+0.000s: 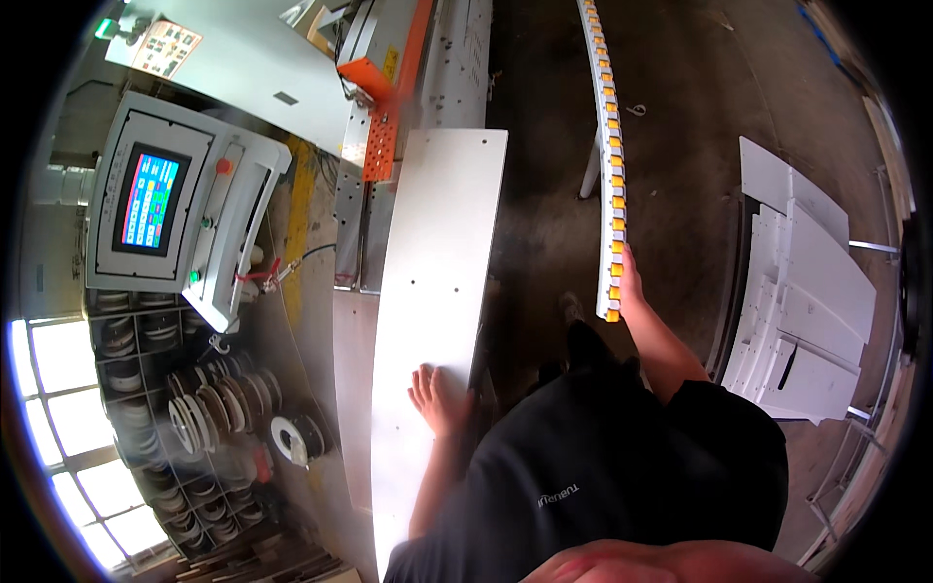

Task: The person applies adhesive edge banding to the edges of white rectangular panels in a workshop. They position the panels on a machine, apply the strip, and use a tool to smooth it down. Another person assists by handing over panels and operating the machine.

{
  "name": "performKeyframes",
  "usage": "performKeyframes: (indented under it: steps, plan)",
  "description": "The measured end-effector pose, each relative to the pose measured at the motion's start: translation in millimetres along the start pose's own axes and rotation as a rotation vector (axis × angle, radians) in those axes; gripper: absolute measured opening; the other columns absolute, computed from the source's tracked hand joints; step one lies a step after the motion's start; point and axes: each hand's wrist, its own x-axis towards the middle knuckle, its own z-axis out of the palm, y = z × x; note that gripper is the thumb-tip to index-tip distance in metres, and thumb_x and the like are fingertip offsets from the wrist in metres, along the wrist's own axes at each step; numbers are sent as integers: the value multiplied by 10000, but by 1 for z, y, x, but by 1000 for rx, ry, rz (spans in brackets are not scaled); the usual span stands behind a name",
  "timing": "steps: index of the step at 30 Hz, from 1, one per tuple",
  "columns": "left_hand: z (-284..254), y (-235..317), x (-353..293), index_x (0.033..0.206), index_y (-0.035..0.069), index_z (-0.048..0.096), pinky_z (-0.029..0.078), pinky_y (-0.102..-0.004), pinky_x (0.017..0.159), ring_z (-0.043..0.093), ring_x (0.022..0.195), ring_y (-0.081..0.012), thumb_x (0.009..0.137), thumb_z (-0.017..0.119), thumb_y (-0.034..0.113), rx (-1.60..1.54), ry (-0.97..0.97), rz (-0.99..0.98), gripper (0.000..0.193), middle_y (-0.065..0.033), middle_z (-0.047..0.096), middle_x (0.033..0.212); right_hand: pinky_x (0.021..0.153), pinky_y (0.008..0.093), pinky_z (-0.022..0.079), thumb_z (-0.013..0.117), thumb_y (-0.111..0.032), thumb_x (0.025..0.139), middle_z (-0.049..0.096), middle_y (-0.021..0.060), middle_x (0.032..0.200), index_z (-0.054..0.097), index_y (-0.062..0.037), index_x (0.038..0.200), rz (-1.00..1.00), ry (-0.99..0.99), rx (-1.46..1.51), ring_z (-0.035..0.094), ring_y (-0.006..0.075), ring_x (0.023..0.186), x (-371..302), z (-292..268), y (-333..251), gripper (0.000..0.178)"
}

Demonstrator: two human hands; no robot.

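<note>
Board (432, 233): 1, long, white, on the machine bed (352, 408)
Left grip (440, 400): open, flat on the board
Right grip (632, 284): touching 1 roller rail (607, 194); cannot tell if closed
Around: 1 console (209, 194), 1 panel stack (812, 282)
Obstacle: 1 orange bracket (382, 131) by the board's far end

The long white panel (437, 223) I touch lies flat to my left, stretching from near to far, with two small dark holes partway along its smooth upper face and another by its far right corner. To my right, I touch the near end of a narrow, pale roller rail (616, 182), its yellow rollers set in one row.
</note>
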Motion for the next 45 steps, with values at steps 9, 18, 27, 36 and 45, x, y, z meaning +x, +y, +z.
performKeyframes:
  steps: [9,18,27,36,45]
  plan:
    - [4,-7,-4,1480,116,456,123,-568,1266,241,1556,-362,709,845,382,-19,28,-23,903,-151,366,1629,1008,376,474,467,-634,1035,583,29,1298,443,-115,1477,61,-260,-221,561,155,1163,-13,114,43,682]
    - [1,-4,-3,1464,102,469,139,-552,1270,270,1545,-349,729,840,337,-114,55,-30,857,-153,386,1617,1119,378,418,408,-586,1067,509,149,1540,461,9,1503,14,-536,-755,511,257,1385,-17,166,44,740]
    - [3,-3,-1,1444,96,503,189,-552,1246,306,1511,-376,769,821,372,-88,39,-88,795,-163,425,1579,772,352,561,466,-754,970,745,107,1077,720,-17,1121,136,-721,-761,702,195,859,-51,217,60,794]
    - [17,10,80,1492,120,486,146,-566,1238,271,1528,-382,953,585,479,-15,42,55,655,-177,374,1609,610,286,525,623,-709,919,704,47,752,736,-24,902,217,-1073,-1092,630,134,609,-81,203,94,694]
    - [23,19,142,1536,180,454,131,-606,1234,241,1551,-362,925,596,483,175,29,121,696,-137,323,1659,529,217,414,667,-434,986,610,-13,741,682,-74,877,1010,-895,-476,504,71,584,-88,180,117,376]
